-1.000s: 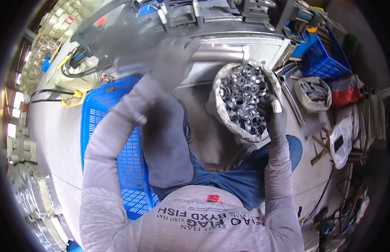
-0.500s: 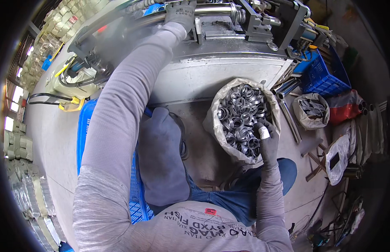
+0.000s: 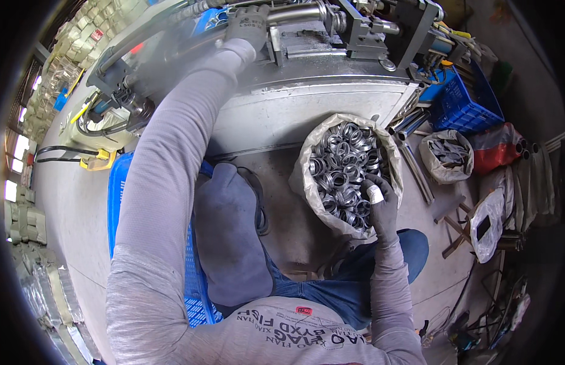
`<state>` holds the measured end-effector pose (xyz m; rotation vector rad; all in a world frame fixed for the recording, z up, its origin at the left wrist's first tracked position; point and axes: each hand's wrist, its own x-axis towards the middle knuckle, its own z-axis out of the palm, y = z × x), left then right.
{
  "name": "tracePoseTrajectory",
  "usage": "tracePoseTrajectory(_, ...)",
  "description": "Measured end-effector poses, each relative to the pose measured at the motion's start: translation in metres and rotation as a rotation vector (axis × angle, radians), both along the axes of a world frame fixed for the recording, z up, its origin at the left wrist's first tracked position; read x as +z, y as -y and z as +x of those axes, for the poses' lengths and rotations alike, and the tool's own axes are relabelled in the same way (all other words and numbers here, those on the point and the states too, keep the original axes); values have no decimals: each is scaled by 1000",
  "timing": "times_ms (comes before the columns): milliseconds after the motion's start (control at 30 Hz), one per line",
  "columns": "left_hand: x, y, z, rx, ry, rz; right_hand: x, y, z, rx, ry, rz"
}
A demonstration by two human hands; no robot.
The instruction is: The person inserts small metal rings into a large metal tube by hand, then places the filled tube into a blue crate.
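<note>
At the top, my left hand point(image 3: 247, 27), in a grey work glove, is closed over a shiny metal tube point(image 3: 294, 13) lying along the machine point(image 3: 368, 36). To the right, my gloved right hand point(image 3: 383, 205) rests at the near right side of an open white sack point(image 3: 307, 204). White tape wraps one of its digits. Its fingers curl in over the metal rings point(image 3: 338, 178) that fill the sack; whether a ring is between them I cannot make out.
A blue plastic basket point(image 3: 117, 182) stands left of my legs. A smaller sack of metal pieces point(image 3: 447, 157), a blue crate point(image 3: 468, 103), a red bag point(image 3: 495, 152) and loose tubes point(image 3: 416, 173) lie at the right. A wooden stool point(image 3: 456, 228) stands nearer.
The whole view has shifted a little. My left hand stays on the tube. My right hand has drawn its fingers in slightly at the sack's side.
</note>
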<state>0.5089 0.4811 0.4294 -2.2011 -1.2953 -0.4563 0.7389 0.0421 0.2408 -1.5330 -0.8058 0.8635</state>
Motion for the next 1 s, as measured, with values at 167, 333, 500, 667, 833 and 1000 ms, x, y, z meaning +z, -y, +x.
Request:
tracePoseTrajectory(167, 9, -9, -12, -189, 34, -18, 8, 2, 1, 1, -31, 35)
tracePoseTrajectory(333, 18, -4, -40, -419, 176, -102, 27, 2, -4, 2, 93, 13)
tracePoseTrajectory(500, 11, -22, -42, -509, 157, -73, 16, 3, -3, 10, -31, 44)
tracePoseTrajectory(667, -1, -20, -2, -208, 28, -83, 19, 8, 3, 16, 37, 20)
tracePoseTrajectory(833, -32, -49, -35, -171, -77, 133, 13, -4, -10, 49, 107, 60)
tracePoseTrajectory(1000, -26, 61, 4, -150, -4, -2, 14, 9, 6, 22, 9, 6)
